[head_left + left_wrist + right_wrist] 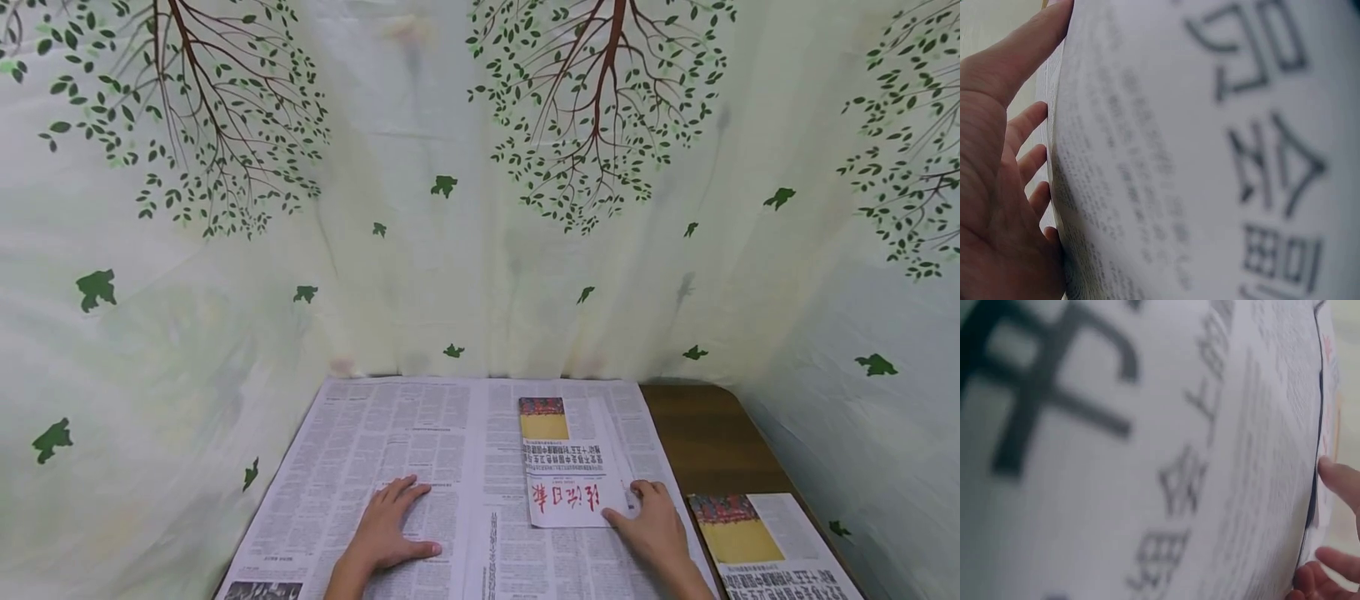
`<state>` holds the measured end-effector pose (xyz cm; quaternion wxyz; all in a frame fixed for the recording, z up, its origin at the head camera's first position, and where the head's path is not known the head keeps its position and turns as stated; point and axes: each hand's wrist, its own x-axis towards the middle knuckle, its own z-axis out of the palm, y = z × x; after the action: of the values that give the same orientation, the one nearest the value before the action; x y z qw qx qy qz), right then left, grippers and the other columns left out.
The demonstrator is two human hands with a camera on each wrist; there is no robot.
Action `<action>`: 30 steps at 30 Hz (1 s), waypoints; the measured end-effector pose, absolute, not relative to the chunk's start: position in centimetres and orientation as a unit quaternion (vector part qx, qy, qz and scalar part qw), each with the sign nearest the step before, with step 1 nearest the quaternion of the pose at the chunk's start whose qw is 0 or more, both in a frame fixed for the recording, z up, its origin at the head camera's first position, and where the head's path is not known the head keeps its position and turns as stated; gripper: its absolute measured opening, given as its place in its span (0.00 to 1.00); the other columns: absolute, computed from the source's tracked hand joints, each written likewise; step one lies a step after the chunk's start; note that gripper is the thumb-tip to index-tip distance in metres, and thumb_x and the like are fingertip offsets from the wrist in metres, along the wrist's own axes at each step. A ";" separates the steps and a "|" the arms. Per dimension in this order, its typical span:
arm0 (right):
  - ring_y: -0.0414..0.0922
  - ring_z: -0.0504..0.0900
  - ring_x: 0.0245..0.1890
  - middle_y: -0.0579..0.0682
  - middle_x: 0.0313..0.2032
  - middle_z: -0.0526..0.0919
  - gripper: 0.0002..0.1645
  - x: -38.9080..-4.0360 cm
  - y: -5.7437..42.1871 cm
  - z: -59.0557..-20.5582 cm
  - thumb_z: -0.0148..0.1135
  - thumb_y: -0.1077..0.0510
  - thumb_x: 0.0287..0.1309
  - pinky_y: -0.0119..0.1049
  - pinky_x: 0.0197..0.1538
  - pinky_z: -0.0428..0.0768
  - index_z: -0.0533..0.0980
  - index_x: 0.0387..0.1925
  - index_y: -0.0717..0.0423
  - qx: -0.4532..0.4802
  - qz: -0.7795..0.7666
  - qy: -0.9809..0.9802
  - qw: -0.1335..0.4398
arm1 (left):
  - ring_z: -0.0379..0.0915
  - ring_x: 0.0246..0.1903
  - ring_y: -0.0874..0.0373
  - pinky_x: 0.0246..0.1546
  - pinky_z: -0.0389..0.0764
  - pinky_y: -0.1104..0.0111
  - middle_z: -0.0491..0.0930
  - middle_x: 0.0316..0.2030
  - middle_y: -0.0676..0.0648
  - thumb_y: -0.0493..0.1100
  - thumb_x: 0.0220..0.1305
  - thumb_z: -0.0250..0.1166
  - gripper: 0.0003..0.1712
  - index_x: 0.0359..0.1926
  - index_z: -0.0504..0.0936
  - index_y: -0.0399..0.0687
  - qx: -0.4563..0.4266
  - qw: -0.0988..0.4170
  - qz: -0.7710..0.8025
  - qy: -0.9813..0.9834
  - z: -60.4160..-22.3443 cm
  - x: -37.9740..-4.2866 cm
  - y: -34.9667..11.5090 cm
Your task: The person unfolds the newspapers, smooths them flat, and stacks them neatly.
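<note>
A folded newspaper (566, 467) with red title characters and a yellow-and-red picture lies upside down on the right half of a spread newspaper sheet (420, 417). At its lower right corner my right hand (654, 529) holds the edge, with the thumb over the paper and the fingers bent beside it. In the right wrist view the thumb (1335, 475) touches that edge; part of the hand is out of frame. My left hand (386, 529) rests on the left half of the sheet with fingers spread. The left wrist view shows its fingers (1034, 164) apart, holding nothing.
Another folded newspaper (765, 542) lies at the right on the brown wooden table (705, 433), partly cut off by the frame. A pale curtain (480, 275) printed with trees and leaves hangs behind and on both sides.
</note>
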<state>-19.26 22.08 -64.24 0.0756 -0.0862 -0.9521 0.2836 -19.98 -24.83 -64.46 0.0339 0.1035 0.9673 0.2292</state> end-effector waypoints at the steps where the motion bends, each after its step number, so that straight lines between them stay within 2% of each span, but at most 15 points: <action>1: 0.58 0.82 0.45 0.62 0.49 0.79 0.45 -19.3 22.3 -64.2 0.81 0.38 0.44 0.58 0.47 0.80 0.78 0.55 0.66 -0.093 0.285 -0.951 0.075 | 0.55 0.76 0.35 0.73 0.53 0.34 0.65 0.75 0.43 0.84 0.35 0.73 0.63 0.71 0.72 0.61 0.104 0.033 0.230 0.967 -64.4 -20.0 -24.8; 3: 0.59 0.82 0.45 0.64 0.48 0.79 0.44 -19.2 22.7 -64.1 0.79 0.40 0.47 0.59 0.49 0.79 0.78 0.55 0.69 -0.107 0.287 -0.949 0.075 | 0.55 0.76 0.34 0.74 0.52 0.34 0.65 0.75 0.43 0.83 0.35 0.73 0.63 0.71 0.73 0.61 0.103 0.033 0.231 0.967 -64.3 -20.1 -24.8; 6: 0.60 0.81 0.45 0.65 0.45 0.80 0.37 -19.2 23.0 -63.9 0.75 0.46 0.53 0.59 0.49 0.78 0.78 0.53 0.71 -0.116 0.293 -0.946 0.081 | 0.54 0.76 0.34 0.74 0.51 0.35 0.65 0.75 0.43 0.83 0.35 0.73 0.63 0.71 0.73 0.61 0.100 0.033 0.230 0.967 -64.2 -20.1 -24.9; 10: 0.57 0.82 0.41 0.61 0.40 0.83 0.28 -19.3 23.1 -63.6 0.72 0.50 0.56 0.55 0.46 0.79 0.80 0.50 0.69 -0.121 0.309 -0.940 0.077 | 0.54 0.76 0.34 0.74 0.52 0.35 0.65 0.75 0.43 0.83 0.35 0.73 0.63 0.71 0.73 0.60 0.101 0.032 0.229 0.968 -64.2 -20.1 -24.9; 18: 0.45 0.79 0.32 0.52 0.32 0.84 0.25 -19.8 22.7 -63.4 0.72 0.52 0.55 0.38 0.35 0.74 0.82 0.47 0.66 -0.147 0.367 -0.918 0.034 | 0.54 0.76 0.34 0.74 0.51 0.34 0.64 0.76 0.43 0.82 0.35 0.74 0.63 0.72 0.73 0.61 0.105 0.030 0.242 0.964 -64.2 -20.1 -24.7; 30: 0.43 0.75 0.27 0.49 0.26 0.81 0.13 -19.9 21.6 -62.9 0.74 0.59 0.50 0.36 0.31 0.72 0.82 0.35 0.63 -0.121 0.374 -0.919 0.022 | 0.54 0.76 0.34 0.74 0.51 0.35 0.64 0.75 0.43 0.83 0.35 0.74 0.63 0.72 0.72 0.60 0.104 0.031 0.240 0.965 -64.1 -20.1 -24.7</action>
<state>-19.95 21.59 -62.90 0.0225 -0.1206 -0.9193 0.3739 -20.14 -24.68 -64.14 0.0314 0.1042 0.9646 0.2401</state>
